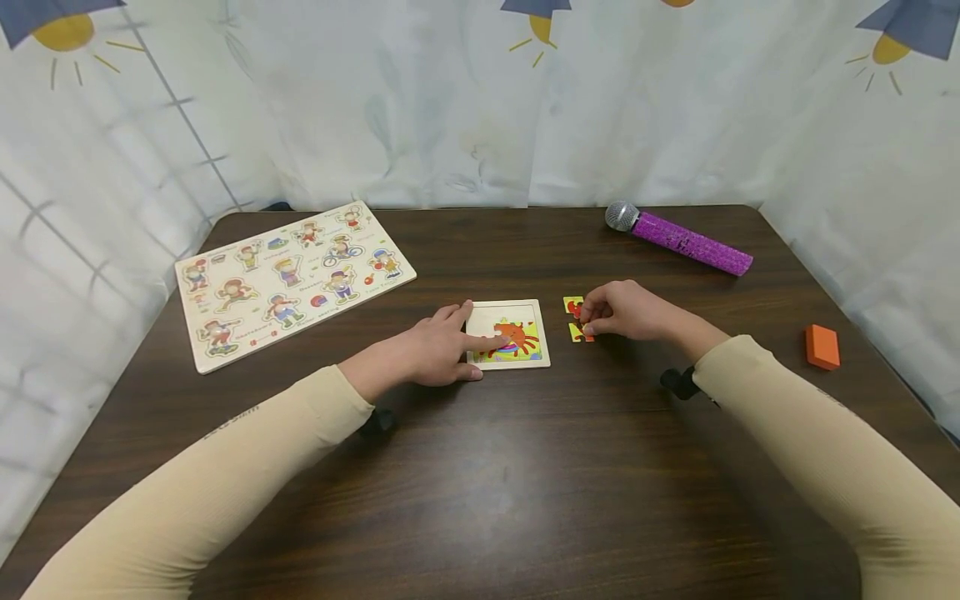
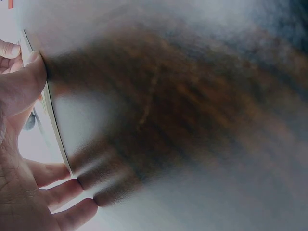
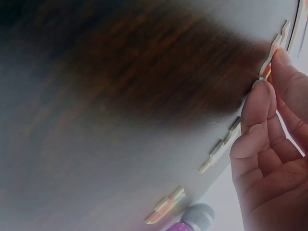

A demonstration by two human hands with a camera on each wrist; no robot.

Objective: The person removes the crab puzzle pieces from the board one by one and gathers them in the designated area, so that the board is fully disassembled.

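Observation:
A small wooden puzzle tray (image 1: 483,317) lies mid-table, partly filled with a red-orange animal picture (image 1: 529,335) on yellow. My left hand (image 1: 431,350) is spread over the tray's left side, its index finger reaching across onto the picture. Along the tray's edge, the thumb and other fingers touch down. Right of the tray, my right hand (image 1: 626,310) pinches a puzzle piece (image 3: 270,58) between thumb and finger, low over the table. Another yellow and red puzzle piece (image 1: 572,302) lies just beyond those fingers. The right wrist view shows more loose pieces (image 3: 164,207) on the tabletop.
A large wooden board (image 1: 300,283) with sports figures lies at the back left. At the back right is a purple glittery microphone (image 1: 690,243). An orange block (image 1: 822,347) sits near the right table edge. White curtains (image 1: 450,108) hang behind the table.

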